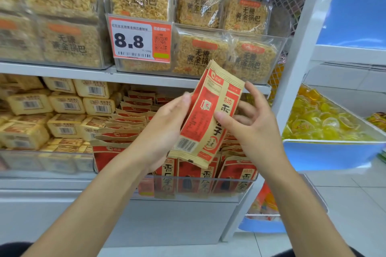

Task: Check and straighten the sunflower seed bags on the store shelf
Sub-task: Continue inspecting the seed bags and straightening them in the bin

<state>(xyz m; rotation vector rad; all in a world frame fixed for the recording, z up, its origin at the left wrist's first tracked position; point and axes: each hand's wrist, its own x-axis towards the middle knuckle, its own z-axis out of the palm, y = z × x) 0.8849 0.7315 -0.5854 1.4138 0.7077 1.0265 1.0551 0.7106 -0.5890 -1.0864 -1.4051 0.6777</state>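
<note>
DESK: Head view. What is in hand?

PHOTOGRAPHER: A person at a store shelf (pixel 62 72) holds a sunflower seed bag (pixel 208 115) up between both hands, tilted, its top corner leaning right. The left hand (pixel 167 129) wraps the bag's left edge. The right hand (pixel 250 129) pinches the right edge, thumb on the print and fingers behind, so both hands are closed on the one bag. A second edge shows at the top. Whether another bag sits behind it, I cannot tell.

DESK: How would it handle?

PHOTOGRAPHER: Light, I judge. It looks like a flat, paper-faced pouch with loose fill — it should bend yet keep its shape. The face looks matte, so it is unlikely to slip. It is best taken by the long side edges, as here, or by the sealed ends. Squeezing the middle could crease it.

DESK: And around the grip?

PHOTOGRAPHER: Directly below the hands, the other seed bags (pixel 198 173) stand in a clear bin (pixel 208 191). The front row is upright; those beyond the left hand lean and fan. Above the grip are rice crust packs (pixel 200 56) and a price tag (pixel 142 39) reading 8.8. Left of the left hand lie yellow wrapped blocks (pixel 66 106). Right of the right hand, past a white upright (pixel 292 81) — a blue tray (pixel 325 154) of yellow jelly cups (pixel 323 123). Pale floor tiles (pixel 344 204) show lower right.
</note>
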